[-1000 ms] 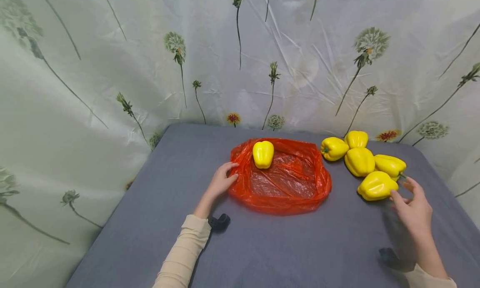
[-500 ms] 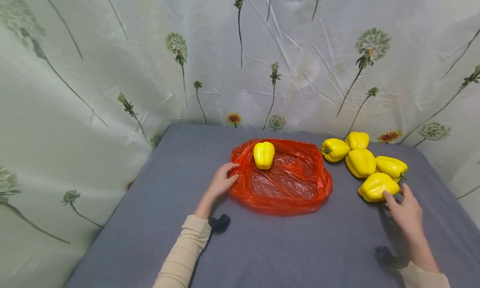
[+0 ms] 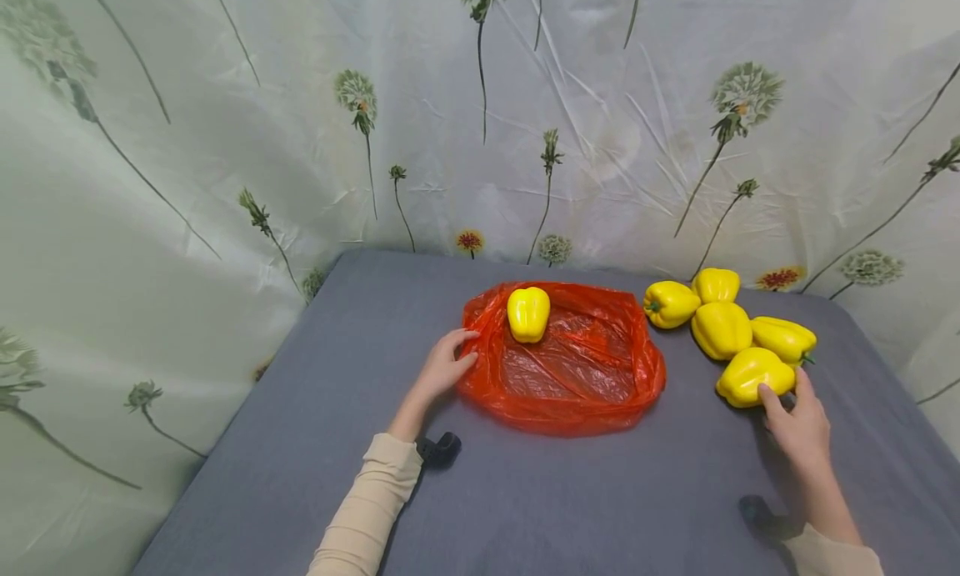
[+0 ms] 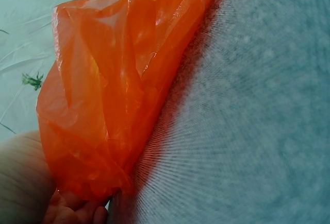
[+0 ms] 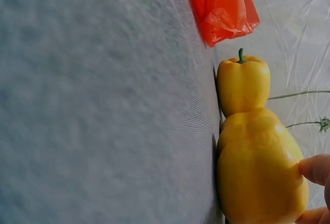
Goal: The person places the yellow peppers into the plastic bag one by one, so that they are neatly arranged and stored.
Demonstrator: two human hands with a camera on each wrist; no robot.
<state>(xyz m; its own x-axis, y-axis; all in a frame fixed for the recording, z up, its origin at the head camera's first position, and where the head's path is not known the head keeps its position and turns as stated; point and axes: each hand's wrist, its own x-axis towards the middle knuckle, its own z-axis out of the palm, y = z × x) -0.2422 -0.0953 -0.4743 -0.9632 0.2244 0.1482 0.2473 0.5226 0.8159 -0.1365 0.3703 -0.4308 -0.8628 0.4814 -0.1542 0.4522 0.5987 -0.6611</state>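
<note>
A red plastic bag (image 3: 570, 413) lies spread on the table with its mouth up, and one yellow bell pepper (image 3: 528, 315) sits inside at its back left. My left hand (image 3: 442, 366) holds the bag's left edge; in the left wrist view its curled fingers (image 4: 67, 214) are partly hidden by the red film. My right hand (image 3: 802, 422) grips the nearest yellow bell pepper (image 3: 752, 377) of the group on the right, thumb on its near side and fingers at its stem end. In the right wrist view, fingertips touch that pepper (image 5: 258, 177), which still rests on the table.
Several more yellow bell peppers (image 3: 722, 330) lie close together behind the gripped one, right of the bag. A grey cloth (image 3: 570, 509) covers the table. Behind and to the left hangs a pale curtain (image 3: 420, 101) printed with dandelions. Dark wrist devices (image 3: 438, 449) are worn below both hands.
My right hand has moved left and in toward the nearest pepper, from beside it to gripping it. The left hand has stayed at the bag's edge.
</note>
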